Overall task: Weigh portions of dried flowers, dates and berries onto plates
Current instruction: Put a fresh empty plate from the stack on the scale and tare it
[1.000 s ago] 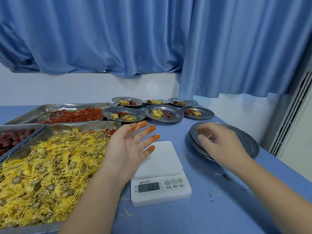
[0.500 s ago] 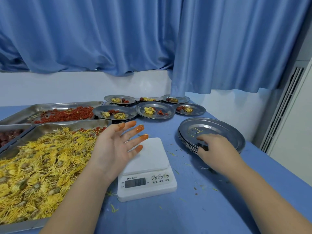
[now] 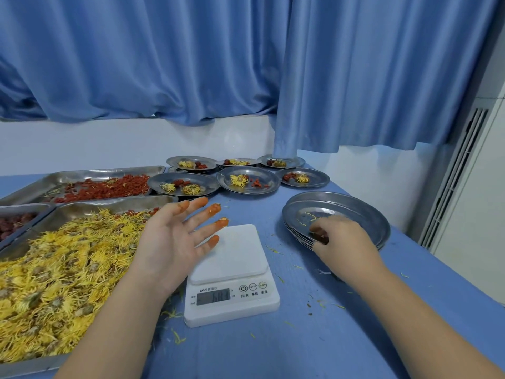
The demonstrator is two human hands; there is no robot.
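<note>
3 steel trays fill the left of the desk (image 3: 300, 346). The nearest tray (image 3: 114, 203) is heaped with yellow dried flowers (image 3: 54, 269), the far tray (image 3: 103, 172) holds red berries (image 3: 103, 188), and a third tray (image 3: 27, 207) at the left edge holds dark dates (image 3: 13, 224). At the far end, 6 filled plates (image 3: 265, 177) sit in 2 rows, each holding flowers and some red pieces.

A white scale (image 3: 232, 274) stands in the middle, just right of the flower tray; its display is too blurred to read. The left hand (image 3: 175, 242) hovers released over the scale's left edge, fingers spread, tips stained orange.

To the right, a stack of empty plates (image 3: 355, 212) lies near the desk's right edge. The right hand (image 3: 341, 242) grasps its near-left rim with curled fingers; how many plates it grips I cannot tell.

Open desk, flecked with petals, lies near and to the right of the scale.
</note>
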